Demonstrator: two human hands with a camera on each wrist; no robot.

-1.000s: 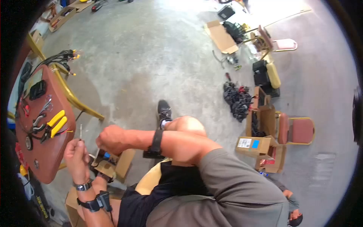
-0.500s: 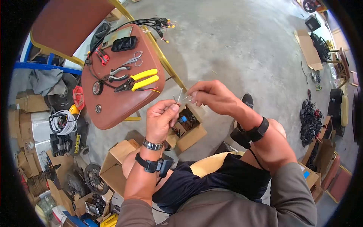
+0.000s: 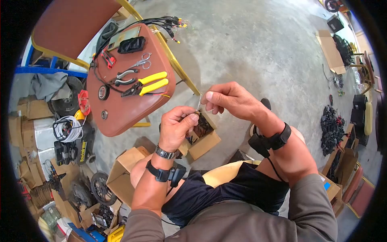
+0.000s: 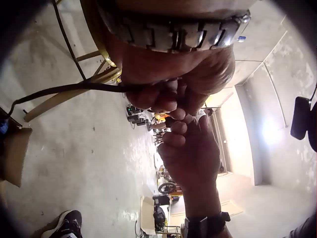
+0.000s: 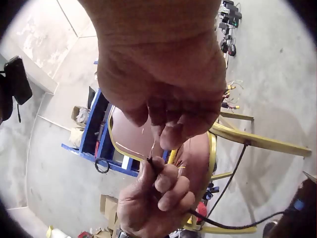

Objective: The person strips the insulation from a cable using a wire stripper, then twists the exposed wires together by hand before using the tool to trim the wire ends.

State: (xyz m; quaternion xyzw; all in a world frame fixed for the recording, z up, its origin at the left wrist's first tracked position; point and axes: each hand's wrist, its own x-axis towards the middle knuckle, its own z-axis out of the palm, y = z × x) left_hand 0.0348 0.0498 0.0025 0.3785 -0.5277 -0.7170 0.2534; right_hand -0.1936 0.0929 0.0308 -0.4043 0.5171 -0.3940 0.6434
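Observation:
My left hand (image 3: pixel 175 127) grips a thin black cable (image 4: pixel 74 88) near its end, thumb against the fingers. Fine bare wire ends (image 5: pixel 152 147) stick out past the thumb, one bending off to the side. Close in front, my right hand (image 3: pixel 231 101) pinches a wire end at its thumb and fingertips, the other fingers curled. Beside the hands, a brown padded chair seat (image 3: pixel 121 115) carries yellow-handled wire strippers (image 3: pixel 154 83), grey-handled pliers (image 3: pixel 125 77), scissors (image 3: pixel 143 61) and a roll of tape (image 3: pixel 103 92).
An open cardboard box (image 3: pixel 204 146) stands on the floor below the hands. Black cables with yellow connectors (image 3: pixel 172 25) hang over the chair's far edge. Boxes, wheels and a coiled white cable (image 3: pixel 67 130) crowd the left. A dark cable heap (image 3: pixel 332 125) lies right.
The view has swung left, bringing the chair and both hands toward the middle. My right hand has come across to the wire ends; my left hand keeps its grip on the cable.

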